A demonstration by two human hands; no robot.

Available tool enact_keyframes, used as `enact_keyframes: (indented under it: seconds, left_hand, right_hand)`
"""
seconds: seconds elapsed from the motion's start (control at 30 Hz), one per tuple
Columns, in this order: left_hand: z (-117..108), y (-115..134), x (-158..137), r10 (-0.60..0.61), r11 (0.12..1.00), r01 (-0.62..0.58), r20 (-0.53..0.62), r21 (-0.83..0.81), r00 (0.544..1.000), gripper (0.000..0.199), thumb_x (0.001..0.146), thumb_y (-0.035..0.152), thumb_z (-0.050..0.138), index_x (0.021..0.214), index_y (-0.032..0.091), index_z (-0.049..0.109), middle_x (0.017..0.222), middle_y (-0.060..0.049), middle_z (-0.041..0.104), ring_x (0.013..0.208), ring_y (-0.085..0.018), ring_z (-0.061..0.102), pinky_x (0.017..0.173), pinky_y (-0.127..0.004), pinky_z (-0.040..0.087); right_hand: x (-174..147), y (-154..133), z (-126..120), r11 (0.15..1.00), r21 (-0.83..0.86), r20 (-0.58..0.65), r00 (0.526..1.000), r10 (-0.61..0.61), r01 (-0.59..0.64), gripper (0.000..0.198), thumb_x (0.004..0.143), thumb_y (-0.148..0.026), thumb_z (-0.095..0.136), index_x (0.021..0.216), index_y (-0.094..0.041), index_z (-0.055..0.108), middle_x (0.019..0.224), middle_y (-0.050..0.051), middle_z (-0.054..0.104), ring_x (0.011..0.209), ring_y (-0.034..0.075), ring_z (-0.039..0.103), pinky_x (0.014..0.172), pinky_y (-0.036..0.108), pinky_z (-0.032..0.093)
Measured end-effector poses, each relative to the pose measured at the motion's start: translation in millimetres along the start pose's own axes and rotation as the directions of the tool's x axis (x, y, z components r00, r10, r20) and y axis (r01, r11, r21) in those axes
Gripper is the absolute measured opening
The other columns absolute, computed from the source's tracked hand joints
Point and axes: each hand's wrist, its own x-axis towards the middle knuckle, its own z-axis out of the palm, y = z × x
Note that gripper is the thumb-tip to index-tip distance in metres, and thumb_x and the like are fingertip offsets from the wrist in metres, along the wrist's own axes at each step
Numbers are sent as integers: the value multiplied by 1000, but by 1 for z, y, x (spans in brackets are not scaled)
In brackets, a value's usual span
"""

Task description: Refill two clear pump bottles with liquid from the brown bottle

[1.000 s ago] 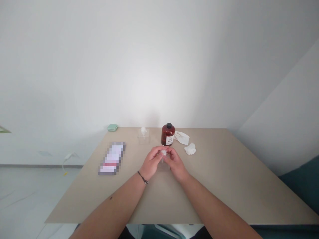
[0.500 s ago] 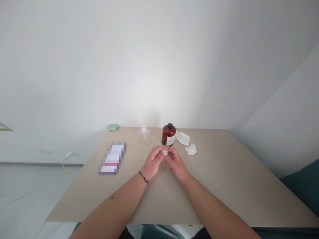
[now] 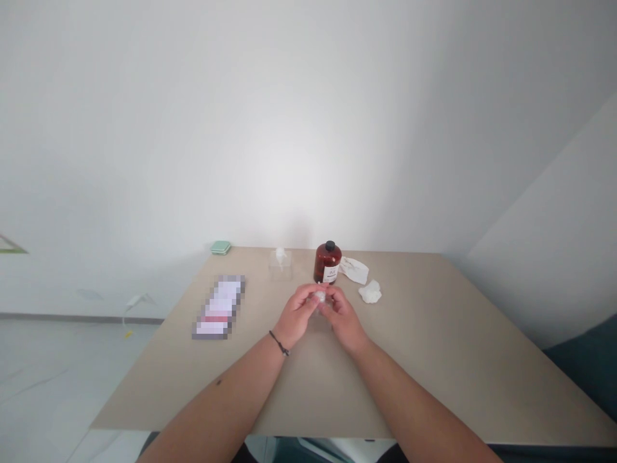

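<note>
My left hand and my right hand meet above the middle of the table, fingers curled and tips close together. Between them they pinch a small white item, mostly covered by the fingers; its kind cannot be made out. Something faintly see-through seems to show just below it. Right behind the fingertips stands an upright dark brown bottle with a black cap and a white label. To its right lie a flattened white tissue with brownish marks and a crumpled white tissue.
A clear square container with a white top stands at the back, left of the bottle. A phone-like slab, blurred out, lies on the left of the beige table. At the far left corner sits a green box. A white wall rises behind.
The view has shifted very slightly. Both hands keep the same pinch on the small white item, and nothing on the table has moved.
</note>
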Motion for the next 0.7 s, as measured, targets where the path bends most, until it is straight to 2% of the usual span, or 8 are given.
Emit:
enact_keyframes:
  seconds: [0.13,0.23,0.37,0.47,0.57,0.7]
  left_hand:
    - [-1,-1,2,6,1000,-6,-1,-16,1000,30,93,42,60,111,20,68,130,-11,67,122,-25,61,109,-40,42]
    - [-1,-1,2,-7,999,7,1,-38,1000,30,92,42,61,110,19,68,129,-11,68,121,-26,61,107,-39,44]
    - [0,-1,2,-17,998,18,1,-60,1000,30,91,42,63,109,19,69,128,-11,69,120,-26,62,105,-39,45]
    - [-1,0,2,-20,997,20,8,-69,1000,28,91,40,63,108,19,70,126,-10,70,119,-26,63,105,-39,45]
    - [-1,0,2,-20,998,21,10,-66,1000,27,92,39,63,110,20,70,126,-9,70,119,-25,63,104,-37,45]
    - [-2,-1,2,-19,998,20,9,-67,1000,27,92,38,62,111,20,70,127,-9,69,120,-25,62,105,-37,45]
  right_hand:
    - [0,2,-3,993,-87,8,997,-78,78,33,85,-55,65,102,-27,63,115,5,60,116,24,54,106,44,41]
    - [-2,4,0,991,-96,15,995,-96,97,34,84,-52,68,106,-27,61,116,5,59,115,24,55,105,43,42]
    - [-3,4,4,993,-85,4,997,-78,78,37,79,-47,74,105,-26,58,115,5,59,111,24,56,101,43,44]
    - [-4,0,3,994,-94,-3,999,-53,53,31,83,-46,71,101,-25,58,109,4,61,107,23,57,98,42,46]
    - [-5,-4,1,988,-130,-9,997,-82,80,25,86,-45,67,99,-25,61,110,5,60,109,23,57,99,42,44]
    - [-5,-4,1,993,-105,7,998,-55,55,27,87,-48,64,103,-25,61,113,6,60,110,24,57,98,43,45]
